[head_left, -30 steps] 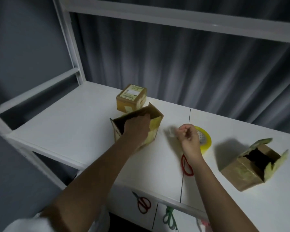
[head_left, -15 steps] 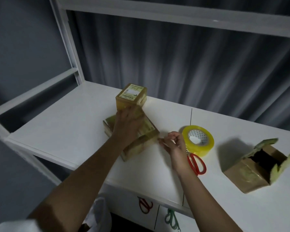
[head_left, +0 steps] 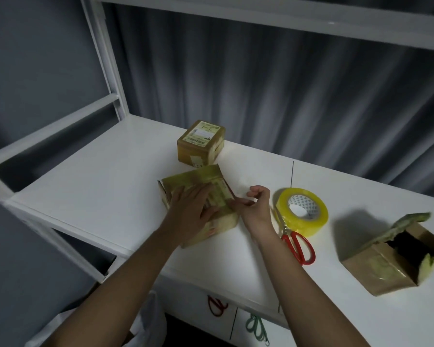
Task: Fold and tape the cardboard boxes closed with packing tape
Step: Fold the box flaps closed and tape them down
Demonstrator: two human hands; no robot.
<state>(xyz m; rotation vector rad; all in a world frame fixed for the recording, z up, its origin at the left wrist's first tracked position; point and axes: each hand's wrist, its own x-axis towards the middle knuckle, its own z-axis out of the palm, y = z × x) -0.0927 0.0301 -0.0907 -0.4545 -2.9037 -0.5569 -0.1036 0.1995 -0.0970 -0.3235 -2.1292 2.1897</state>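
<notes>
Three cardboard boxes sit on the white tabletop (head_left: 90,186). The middle box (head_left: 201,194), near the front edge, has its flaps folded shut, and the left hand (head_left: 193,209) lies flat on top with fingers spread, pressing them down. The right hand (head_left: 257,209) is at that box's right edge, thumb and fingers pinched together at the flap; whether it holds a strip of tape I cannot tell. Behind it, toward the back edge, stands a sealed box (head_left: 201,142) with a label. An open box (head_left: 396,256) rests by the right edge, flaps up. One roll of yellow tape (head_left: 302,212) lies between the middle and open boxes, with one pair of red-handled scissors (head_left: 297,242) touching its front.
</notes>
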